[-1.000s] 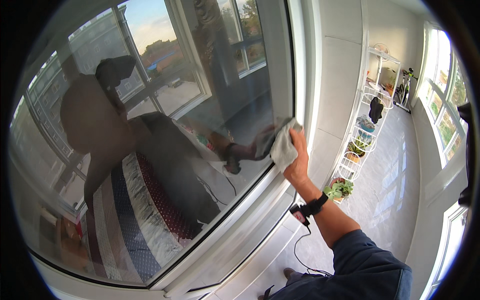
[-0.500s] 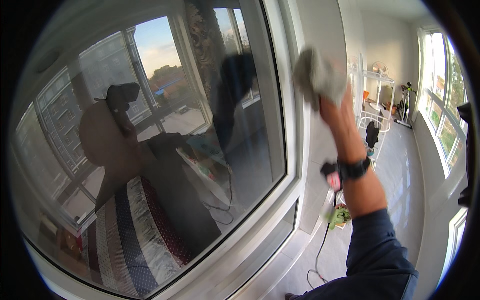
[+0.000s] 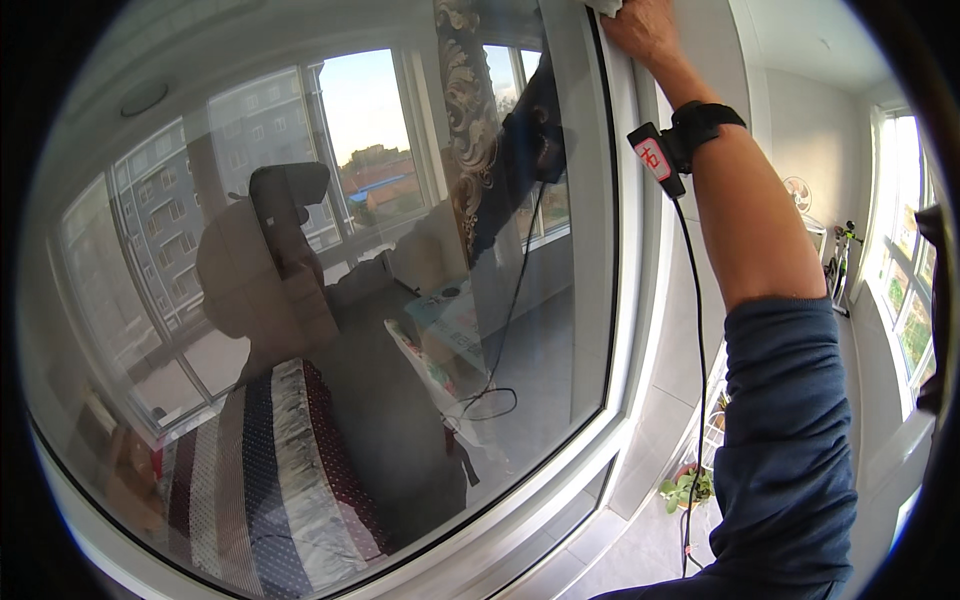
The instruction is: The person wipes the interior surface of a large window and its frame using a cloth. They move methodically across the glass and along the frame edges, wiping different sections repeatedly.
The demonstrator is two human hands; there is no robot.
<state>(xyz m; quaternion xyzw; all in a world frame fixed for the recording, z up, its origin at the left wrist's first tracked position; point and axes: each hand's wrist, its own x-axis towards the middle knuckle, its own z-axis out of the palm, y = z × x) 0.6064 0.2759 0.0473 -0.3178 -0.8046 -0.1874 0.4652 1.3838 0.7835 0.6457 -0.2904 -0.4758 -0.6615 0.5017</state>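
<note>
High up at the top edge of the view, my right hand (image 3: 645, 32) is closed around a light grey cloth (image 3: 606, 6), of which only a small corner shows. The hand and cloth lie at the upper part of the white window frame (image 3: 628, 330), beside the large dark glass pane (image 3: 535, 400). My right arm, in a dark blue sleeve pushed up to the elbow, stretches upward. My left hand is out of sight.
A black strap with a small device (image 3: 656, 160) is on my right wrist, and its black cable (image 3: 700, 330) hangs down. Below stands a potted plant (image 3: 685, 490). Farther back are a fan (image 3: 797, 194), a bicycle (image 3: 843, 262) and bright windows (image 3: 905, 250). Reflections cover the glass.
My right hand has moved up with the cloth, from the wall beside the frame to the frame's upper part. The view has shifted, and the arm is stretched higher.
</note>
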